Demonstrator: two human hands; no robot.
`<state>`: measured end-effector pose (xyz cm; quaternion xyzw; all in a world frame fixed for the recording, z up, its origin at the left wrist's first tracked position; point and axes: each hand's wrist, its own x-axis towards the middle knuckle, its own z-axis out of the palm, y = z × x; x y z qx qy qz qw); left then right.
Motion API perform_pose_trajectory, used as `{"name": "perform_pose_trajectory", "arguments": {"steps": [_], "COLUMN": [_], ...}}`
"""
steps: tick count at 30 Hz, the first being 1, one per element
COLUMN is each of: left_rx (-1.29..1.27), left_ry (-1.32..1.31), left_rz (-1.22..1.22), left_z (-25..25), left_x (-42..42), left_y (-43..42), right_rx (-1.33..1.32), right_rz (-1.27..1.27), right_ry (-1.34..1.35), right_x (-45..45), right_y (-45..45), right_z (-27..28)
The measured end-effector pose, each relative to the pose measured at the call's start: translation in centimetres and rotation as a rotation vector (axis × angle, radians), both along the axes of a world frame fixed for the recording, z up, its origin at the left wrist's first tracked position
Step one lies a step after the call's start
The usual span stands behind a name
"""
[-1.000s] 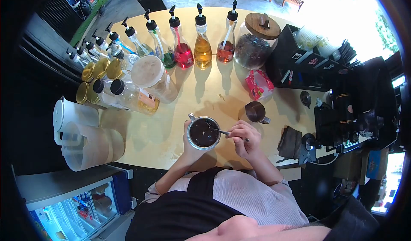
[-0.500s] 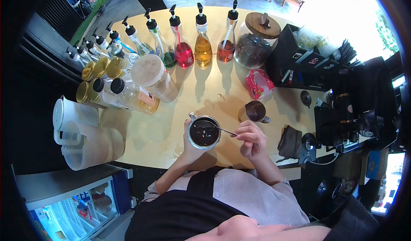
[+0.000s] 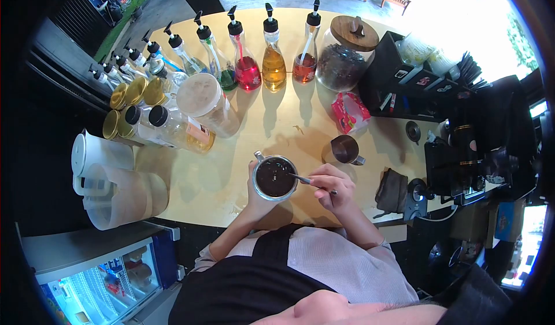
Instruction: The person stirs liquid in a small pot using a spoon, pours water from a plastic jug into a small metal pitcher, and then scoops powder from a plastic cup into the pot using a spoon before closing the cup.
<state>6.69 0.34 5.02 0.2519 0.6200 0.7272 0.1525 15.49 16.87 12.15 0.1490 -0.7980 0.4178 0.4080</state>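
A metal cup (image 3: 275, 178) full of dark liquid is held upright near the table's front edge. My left hand (image 3: 257, 195) is wrapped round its left side, most of the fingers hidden behind it. My right hand (image 3: 333, 187) pinches the handle of a thin metal spoon (image 3: 302, 179), whose far end dips into the liquid at the cup's right side. To the right of this hand stands a second metal cup (image 3: 345, 150), which looks empty inside.
Pump bottles (image 3: 248, 71) line the back and left. A wooden-lidded jar (image 3: 347, 56), a pink packet (image 3: 350, 113) and a black organizer (image 3: 399, 82) stand at right. Plastic pitchers (image 3: 124, 198) are at left, a dark cloth (image 3: 391, 191) and coffee machine (image 3: 480, 146) at right.
My right hand and the spoon first shifted right, then came back left toward the cup. The spoon now reaches less far across the liquid than half a second ago. The left hand has stayed put.
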Motion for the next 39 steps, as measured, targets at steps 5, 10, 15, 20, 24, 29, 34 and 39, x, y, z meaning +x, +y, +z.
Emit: {"name": "perform_pose_trajectory", "arguments": {"steps": [5,10,15,20,24,29,34,39], "left_rx": [0.005,-0.014,0.027,0.004,0.023,0.017,0.002,0.030], "left_ry": [0.018,0.182,-0.231,-0.086,-0.317,-0.106,0.003,0.003], "left_rz": [-0.002,-0.009,-0.063,-0.005,-0.054,0.014,0.014,0.008], "left_z": [0.4,0.6,-1.4,-0.3,-1.7,-1.1,-0.3,0.0], "left_x": [-0.1,-0.2,-0.4,0.0,-0.3,0.0,0.0,0.0], "left_y": [0.0,0.1,0.0,-0.1,-0.3,-0.2,-0.2,0.0], "right_rx": [-0.077,-0.181,-0.320,-0.394,-0.406,-0.403,-0.285,-0.086], "right_rz": [0.010,0.042,0.014,0.015,-0.003,-0.018,-0.058,0.018], "right_ry": [0.039,0.038,0.013,0.029,0.038,0.053,0.143,0.129], "right_x": [0.2,0.4,0.5,0.4,0.4,0.5,0.4,0.6], "right_y": [0.0,0.0,-0.6,-1.0,-1.2,-1.4,-1.1,0.1], "right_z": [-0.7,0.0,0.0,-0.1,-0.1,-0.4,-0.5,-0.3]}}
